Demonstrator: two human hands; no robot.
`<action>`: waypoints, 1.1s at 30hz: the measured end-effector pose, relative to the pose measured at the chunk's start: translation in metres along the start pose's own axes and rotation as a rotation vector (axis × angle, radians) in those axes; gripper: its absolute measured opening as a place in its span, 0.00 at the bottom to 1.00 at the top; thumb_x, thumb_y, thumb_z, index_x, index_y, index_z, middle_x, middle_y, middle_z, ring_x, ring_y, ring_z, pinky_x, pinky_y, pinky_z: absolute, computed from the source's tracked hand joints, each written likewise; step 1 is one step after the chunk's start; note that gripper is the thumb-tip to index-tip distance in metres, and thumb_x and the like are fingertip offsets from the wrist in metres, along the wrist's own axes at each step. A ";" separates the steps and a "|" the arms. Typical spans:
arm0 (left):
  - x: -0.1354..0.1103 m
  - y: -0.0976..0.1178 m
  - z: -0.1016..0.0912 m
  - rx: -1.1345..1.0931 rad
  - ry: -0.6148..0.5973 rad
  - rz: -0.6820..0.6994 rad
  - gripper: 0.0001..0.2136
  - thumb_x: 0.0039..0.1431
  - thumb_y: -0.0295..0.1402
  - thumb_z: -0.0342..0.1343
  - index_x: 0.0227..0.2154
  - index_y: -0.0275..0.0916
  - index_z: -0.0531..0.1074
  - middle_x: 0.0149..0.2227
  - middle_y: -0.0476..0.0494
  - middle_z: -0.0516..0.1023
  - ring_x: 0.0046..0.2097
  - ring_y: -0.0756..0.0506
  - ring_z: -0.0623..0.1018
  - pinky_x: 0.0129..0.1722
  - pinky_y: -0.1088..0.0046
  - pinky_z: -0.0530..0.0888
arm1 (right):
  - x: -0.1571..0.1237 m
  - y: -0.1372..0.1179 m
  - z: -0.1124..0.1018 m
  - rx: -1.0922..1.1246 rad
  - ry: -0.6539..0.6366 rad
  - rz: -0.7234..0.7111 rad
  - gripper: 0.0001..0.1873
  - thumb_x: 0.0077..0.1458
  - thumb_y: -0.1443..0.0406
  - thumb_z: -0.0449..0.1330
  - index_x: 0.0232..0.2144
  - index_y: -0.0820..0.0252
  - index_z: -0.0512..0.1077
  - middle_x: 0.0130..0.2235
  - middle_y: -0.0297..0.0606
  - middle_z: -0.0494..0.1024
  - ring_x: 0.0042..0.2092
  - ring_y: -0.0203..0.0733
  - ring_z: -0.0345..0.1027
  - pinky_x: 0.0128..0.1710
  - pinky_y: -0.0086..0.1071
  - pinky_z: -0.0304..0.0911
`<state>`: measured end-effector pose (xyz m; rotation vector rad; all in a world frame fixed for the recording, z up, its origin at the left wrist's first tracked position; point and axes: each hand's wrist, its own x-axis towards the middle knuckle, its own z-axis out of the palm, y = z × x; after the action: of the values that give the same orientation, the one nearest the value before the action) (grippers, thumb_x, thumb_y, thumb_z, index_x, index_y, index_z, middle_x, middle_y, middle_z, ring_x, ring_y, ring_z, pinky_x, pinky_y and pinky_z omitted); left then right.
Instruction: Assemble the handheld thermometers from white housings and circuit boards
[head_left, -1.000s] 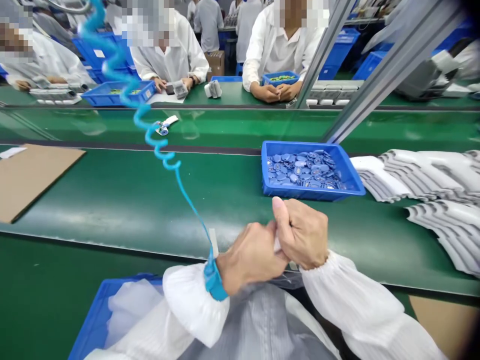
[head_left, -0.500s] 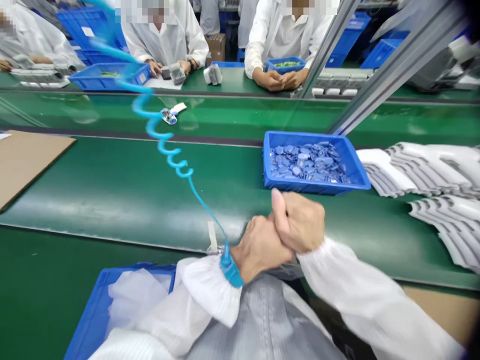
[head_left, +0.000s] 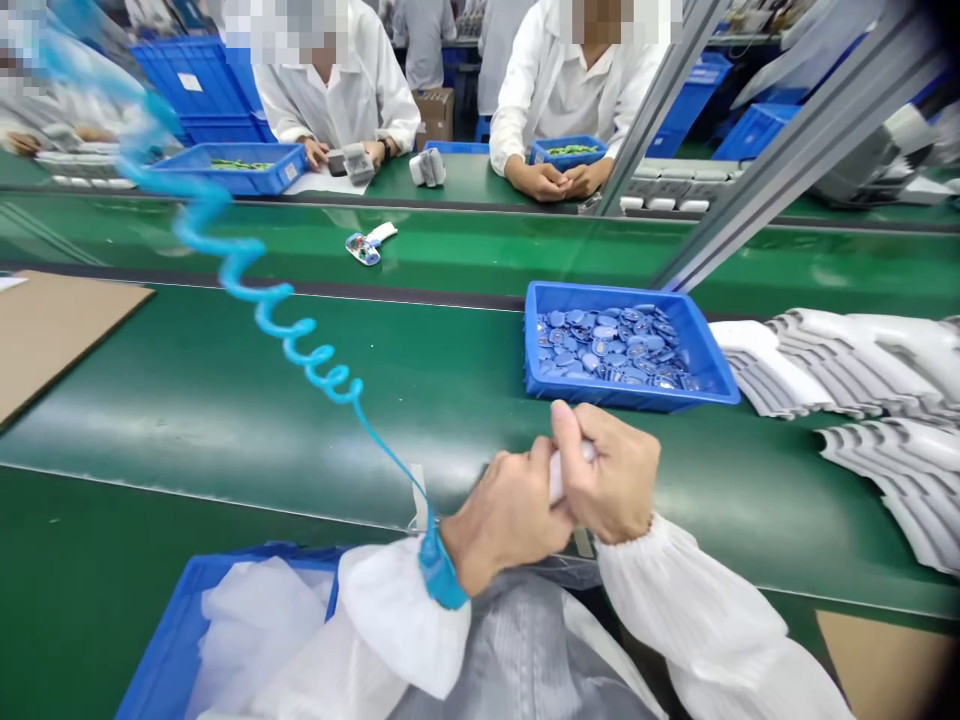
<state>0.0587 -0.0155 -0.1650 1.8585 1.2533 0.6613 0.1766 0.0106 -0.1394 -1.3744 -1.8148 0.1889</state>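
Both my hands meet over the near edge of the green bench. My left hand (head_left: pixel 502 512), with a blue wrist strap (head_left: pixel 442 572) on it, is closed round a white plastic part (head_left: pixel 556 478). Fingers curled and thumb raised, my right hand (head_left: pixel 616 470) grips the same part from the other side. Most of that part is hidden inside the hands, so its full shape does not show. Just beyond them stands a blue bin (head_left: pixel 534 380) holding many small blue oval pieces (head_left: pixel 604 335).
White curved plastic shells (head_left: pixel 810 365) lie stacked on the right. A coiled blue cord (head_left: pixel 274 300) runs from the strap to the upper left. A small circuit-board assembly (head_left: pixel 365 248) sits on the green strip beyond. Cardboard (head_left: pixel 67 320) lies left; co-workers sit opposite.
My hands have drawn slightly apart, and the white part now shows between them. The coiled cord has swung left, and the board assembly has shifted right in view.
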 end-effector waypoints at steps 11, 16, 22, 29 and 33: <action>-0.027 -0.012 -0.090 0.275 0.085 -0.175 0.12 0.61 0.36 0.61 0.45 0.43 0.68 0.40 0.49 0.78 0.39 0.44 0.77 0.38 0.67 0.71 | 0.119 0.084 0.000 -0.304 -0.426 -0.026 0.10 0.63 0.66 0.58 0.39 0.61 0.80 0.41 0.40 0.83 0.38 0.41 0.74 0.41 0.32 0.64; -0.010 -0.015 -0.092 0.845 -0.120 0.019 0.07 0.60 0.27 0.59 0.41 0.35 0.72 0.41 0.38 0.79 0.46 0.35 0.75 0.44 0.57 0.70 | 0.151 0.122 0.037 -0.357 -0.644 -0.176 0.10 0.59 0.70 0.62 0.42 0.61 0.81 0.46 0.46 0.80 0.46 0.44 0.72 0.43 0.31 0.61; -0.006 -0.008 -0.091 0.637 0.021 -0.252 0.09 0.67 0.36 0.52 0.44 0.37 0.69 0.39 0.39 0.79 0.39 0.37 0.78 0.37 0.61 0.70 | 0.148 0.122 0.045 -0.391 -0.685 -0.238 0.13 0.67 0.65 0.55 0.40 0.62 0.79 0.46 0.48 0.78 0.48 0.44 0.69 0.45 0.31 0.60; 0.046 -0.033 -0.153 0.283 0.152 -0.496 0.13 0.63 0.43 0.55 0.35 0.37 0.69 0.35 0.42 0.80 0.35 0.44 0.80 0.33 0.71 0.73 | 0.153 0.114 0.037 -0.300 -0.505 -0.051 0.11 0.66 0.67 0.54 0.33 0.61 0.75 0.37 0.46 0.80 0.43 0.47 0.74 0.43 0.34 0.62; 0.130 -0.043 -0.200 0.518 0.239 -0.584 0.14 0.57 0.34 0.62 0.43 0.31 0.72 0.47 0.28 0.78 0.48 0.34 0.79 0.42 0.64 0.74 | 0.147 0.113 0.006 -0.171 -0.395 0.157 0.12 0.67 0.65 0.50 0.32 0.59 0.71 0.27 0.41 0.80 0.32 0.45 0.77 0.37 0.36 0.65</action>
<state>-0.0677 0.1770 -0.0896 1.6845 2.1673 0.2478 0.2460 0.1819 -0.1310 -1.6941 -2.0809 0.4216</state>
